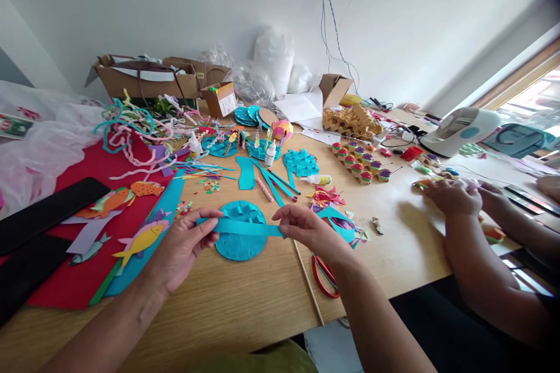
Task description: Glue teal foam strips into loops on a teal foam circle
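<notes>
A blue paper strip [249,228] is stretched level between my two hands. My left hand [192,239] pinches its left end, and my right hand [308,230] pinches the right end between thumb and fingers. Beneath the strip, a round blue paper disc [242,247] with a bumpy surface lies on the table, partly covered by it. Red-handled scissors [322,278] lie below my right wrist, their blades hidden. A thin wooden stick [308,284] runs past my right hand toward the table's front edge.
Paper fish [143,242] lie on coloured sheets at left. Glue bottles [270,154], blue strips [280,180] and paper scraps [326,198] lie beyond my hands. Painted egg-carton cups [359,161] stand farther right. Another person's hands [457,195] work at the right side.
</notes>
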`<state>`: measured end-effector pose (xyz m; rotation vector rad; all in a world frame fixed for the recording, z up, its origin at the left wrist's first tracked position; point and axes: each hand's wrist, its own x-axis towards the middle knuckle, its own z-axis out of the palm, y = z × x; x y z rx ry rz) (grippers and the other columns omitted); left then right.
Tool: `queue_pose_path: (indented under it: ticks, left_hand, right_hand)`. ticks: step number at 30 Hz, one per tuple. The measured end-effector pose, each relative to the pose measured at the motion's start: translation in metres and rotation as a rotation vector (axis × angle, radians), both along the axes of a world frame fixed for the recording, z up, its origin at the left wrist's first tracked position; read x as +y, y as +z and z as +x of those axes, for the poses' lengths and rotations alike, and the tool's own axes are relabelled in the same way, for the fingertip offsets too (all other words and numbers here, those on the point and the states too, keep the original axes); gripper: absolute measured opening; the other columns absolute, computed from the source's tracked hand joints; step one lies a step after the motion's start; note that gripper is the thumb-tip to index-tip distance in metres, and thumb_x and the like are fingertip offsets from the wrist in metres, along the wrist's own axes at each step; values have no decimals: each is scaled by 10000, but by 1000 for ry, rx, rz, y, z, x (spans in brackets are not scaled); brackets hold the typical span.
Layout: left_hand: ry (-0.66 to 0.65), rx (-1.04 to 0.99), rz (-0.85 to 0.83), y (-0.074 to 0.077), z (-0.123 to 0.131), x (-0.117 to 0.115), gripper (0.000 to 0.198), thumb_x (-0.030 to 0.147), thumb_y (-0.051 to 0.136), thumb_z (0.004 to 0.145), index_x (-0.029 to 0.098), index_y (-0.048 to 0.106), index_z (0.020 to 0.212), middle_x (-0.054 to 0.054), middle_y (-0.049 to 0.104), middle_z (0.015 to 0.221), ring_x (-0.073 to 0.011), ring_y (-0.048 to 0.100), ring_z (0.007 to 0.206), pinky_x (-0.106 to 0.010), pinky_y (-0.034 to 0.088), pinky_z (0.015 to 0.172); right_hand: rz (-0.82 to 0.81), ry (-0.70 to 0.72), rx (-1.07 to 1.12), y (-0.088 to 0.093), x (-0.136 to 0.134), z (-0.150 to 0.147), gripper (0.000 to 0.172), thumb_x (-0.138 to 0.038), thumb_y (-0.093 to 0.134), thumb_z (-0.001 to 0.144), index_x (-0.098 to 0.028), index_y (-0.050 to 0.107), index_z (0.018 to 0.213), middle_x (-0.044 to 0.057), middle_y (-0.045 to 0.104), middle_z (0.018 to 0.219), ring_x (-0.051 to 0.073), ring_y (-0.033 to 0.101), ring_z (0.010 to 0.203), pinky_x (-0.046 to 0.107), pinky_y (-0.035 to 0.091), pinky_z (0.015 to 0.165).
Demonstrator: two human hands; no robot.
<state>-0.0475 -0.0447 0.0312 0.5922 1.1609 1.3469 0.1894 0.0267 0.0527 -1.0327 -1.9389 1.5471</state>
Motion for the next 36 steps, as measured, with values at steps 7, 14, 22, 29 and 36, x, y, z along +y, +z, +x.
queue_pose_path:
  ticks: [7, 14, 22, 29, 36]
  left_hand:
    - [-32, -18, -74, -17, 6, -18, 265, 286, 772, 608, 184, 629, 807, 37, 602, 633, -80, 566, 579, -154, 412, 509]
    - [-65, -62, -116, -21, 18, -25, 285, 326, 783, 589, 189, 618, 778, 48, 591, 617, -70, 546, 569, -154, 404, 507]
    - [-72, -99, -143, -36, 25, -20, 318, 320, 794, 554, 187, 608, 776, 57, 585, 634, -68, 540, 555, -164, 400, 514]
    - [-150, 133, -121, -43, 18, -25, 268, 354, 694, 643, 195, 606, 841, 36, 614, 706, -100, 567, 619, -191, 435, 566]
    - [-239, 914, 225, -58, -19, -37, 176, 246, 497, 779, 204, 645, 866, -20, 681, 815, -160, 638, 743, -249, 511, 676]
  right_hand:
    - [425, 12, -322, -14, -32, -16, 534, -239, 708, 699, -232, 479, 1181, 46, 604, 983, 195, 560, 903, 335, 425, 800]
    - [604, -20, -245, -40, -44, -30, 444, -211, 641, 761, -227, 491, 1178, 89, 545, 1187, 237, 477, 1106, 393, 397, 914]
    - [460, -17, -131, -42, -43, -32, 285, -163, 571, 790, -220, 559, 1069, 47, 608, 957, 179, 557, 874, 296, 433, 745]
    - [35, 43, 78, -52, -26, -29, 123, -255, 661, 727, -193, 636, 830, -12, 582, 753, 129, 519, 696, 232, 393, 618]
    - [74, 106, -54, -49, -7, -34, 94, -176, 571, 749, -172, 653, 795, -3, 576, 745, 126, 514, 697, 237, 383, 639]
